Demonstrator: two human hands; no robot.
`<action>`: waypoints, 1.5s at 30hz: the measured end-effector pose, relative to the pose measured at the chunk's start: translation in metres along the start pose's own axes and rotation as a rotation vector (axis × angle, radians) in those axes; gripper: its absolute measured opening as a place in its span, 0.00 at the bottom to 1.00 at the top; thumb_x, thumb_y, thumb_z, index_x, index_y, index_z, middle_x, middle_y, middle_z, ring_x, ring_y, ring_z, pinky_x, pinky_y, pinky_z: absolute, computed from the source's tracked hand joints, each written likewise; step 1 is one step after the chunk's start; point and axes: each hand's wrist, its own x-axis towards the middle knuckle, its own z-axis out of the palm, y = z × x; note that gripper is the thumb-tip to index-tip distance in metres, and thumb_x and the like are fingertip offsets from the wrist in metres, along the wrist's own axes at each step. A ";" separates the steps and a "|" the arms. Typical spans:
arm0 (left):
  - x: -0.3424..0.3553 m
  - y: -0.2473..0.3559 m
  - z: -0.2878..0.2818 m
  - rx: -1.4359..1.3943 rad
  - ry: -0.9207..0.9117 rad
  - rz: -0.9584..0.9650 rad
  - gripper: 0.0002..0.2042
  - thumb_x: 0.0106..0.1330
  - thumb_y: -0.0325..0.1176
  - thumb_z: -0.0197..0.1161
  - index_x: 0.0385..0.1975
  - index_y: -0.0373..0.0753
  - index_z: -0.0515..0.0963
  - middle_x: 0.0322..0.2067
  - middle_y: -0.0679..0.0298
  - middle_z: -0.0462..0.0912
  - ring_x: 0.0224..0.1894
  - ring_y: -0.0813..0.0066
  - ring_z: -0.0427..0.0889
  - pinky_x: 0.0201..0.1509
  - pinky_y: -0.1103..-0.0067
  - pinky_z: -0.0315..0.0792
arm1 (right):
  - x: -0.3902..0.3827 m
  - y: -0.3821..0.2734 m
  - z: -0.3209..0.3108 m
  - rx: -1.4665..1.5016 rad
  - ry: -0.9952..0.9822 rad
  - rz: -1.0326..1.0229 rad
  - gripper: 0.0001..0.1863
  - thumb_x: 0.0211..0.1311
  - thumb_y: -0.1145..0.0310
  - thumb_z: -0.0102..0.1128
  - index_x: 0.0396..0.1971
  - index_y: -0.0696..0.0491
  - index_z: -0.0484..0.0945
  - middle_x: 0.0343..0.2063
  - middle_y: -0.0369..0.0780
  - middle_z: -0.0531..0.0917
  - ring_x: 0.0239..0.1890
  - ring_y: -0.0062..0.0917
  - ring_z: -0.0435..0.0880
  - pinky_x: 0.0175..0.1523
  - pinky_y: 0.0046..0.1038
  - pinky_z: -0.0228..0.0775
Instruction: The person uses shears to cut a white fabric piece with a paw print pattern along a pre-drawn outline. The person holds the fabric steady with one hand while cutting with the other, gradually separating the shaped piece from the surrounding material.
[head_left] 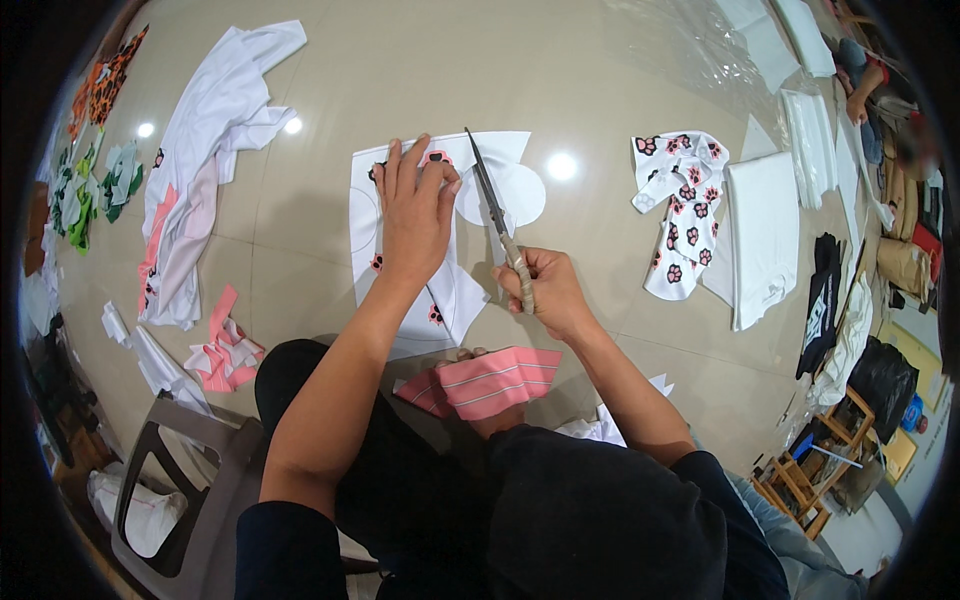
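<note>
My left hand (415, 215) lies palm down on a white fabric piece (500, 147) printed with pink and black paw marks, its fingers stretched over the upper part. My right hand (553, 290) is wrapped around the handles of large scissors (490, 195), which are bound in tan wrapping. The long dark blades point up and away along the fabric's right side, and look closed or nearly so. To the right of the blades shows a rounded white piece (525, 195). The fabric lies flat on the floor; my left hand and forearm hide part of it.
Pink striped cloth (500, 382) lies by my foot. Paw-print fabric (685, 215) and folded white cloth (765, 240) lie at right; a white and pink heap (205, 170) and pink scraps (227, 350) at left. A grey chair (190, 490) stands near left. Another person's hand (858, 108) shows far right.
</note>
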 end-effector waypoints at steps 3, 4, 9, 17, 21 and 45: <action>0.000 0.000 0.000 0.001 0.001 0.000 0.05 0.77 0.35 0.58 0.45 0.44 0.78 0.71 0.52 0.67 0.78 0.36 0.53 0.78 0.40 0.43 | 0.000 -0.002 0.002 -0.014 0.010 0.012 0.10 0.62 0.70 0.71 0.27 0.59 0.81 0.19 0.34 0.80 0.19 0.15 0.77 0.25 0.21 0.67; -0.001 -0.001 0.001 0.000 0.002 -0.001 0.05 0.77 0.35 0.58 0.45 0.44 0.78 0.71 0.52 0.67 0.78 0.36 0.53 0.78 0.40 0.43 | 0.000 -0.004 0.003 -0.028 0.012 0.016 0.10 0.62 0.70 0.71 0.26 0.59 0.80 0.19 0.34 0.80 0.19 0.15 0.77 0.25 0.21 0.67; -0.001 -0.002 0.001 0.003 -0.003 0.000 0.05 0.77 0.35 0.58 0.45 0.43 0.78 0.71 0.52 0.67 0.78 0.37 0.53 0.78 0.41 0.44 | 0.004 -0.006 0.004 -0.054 0.007 -0.003 0.10 0.62 0.69 0.71 0.26 0.58 0.81 0.19 0.34 0.79 0.19 0.15 0.77 0.25 0.22 0.67; -0.001 -0.002 -0.001 -0.011 -0.001 -0.007 0.06 0.77 0.35 0.59 0.46 0.43 0.77 0.71 0.52 0.67 0.78 0.36 0.53 0.78 0.41 0.44 | 0.005 -0.004 0.009 -0.074 0.097 -0.080 0.11 0.61 0.68 0.72 0.26 0.59 0.81 0.16 0.34 0.78 0.19 0.15 0.77 0.25 0.23 0.67; -0.001 0.000 -0.004 0.017 0.026 -0.042 0.10 0.77 0.36 0.59 0.52 0.41 0.75 0.71 0.49 0.66 0.77 0.35 0.53 0.79 0.41 0.43 | 0.020 -0.023 0.009 -0.549 0.363 -0.415 0.12 0.57 0.66 0.74 0.29 0.59 0.82 0.16 0.40 0.79 0.17 0.24 0.78 0.27 0.28 0.71; -0.036 0.022 -0.015 0.058 -0.617 0.408 0.35 0.69 0.33 0.62 0.77 0.55 0.63 0.82 0.51 0.44 0.82 0.38 0.36 0.79 0.38 0.34 | -0.167 0.221 -0.093 -0.901 0.967 -0.313 0.28 0.44 0.78 0.69 0.50 0.62 0.76 0.41 0.54 0.79 0.46 0.52 0.78 0.52 0.46 0.72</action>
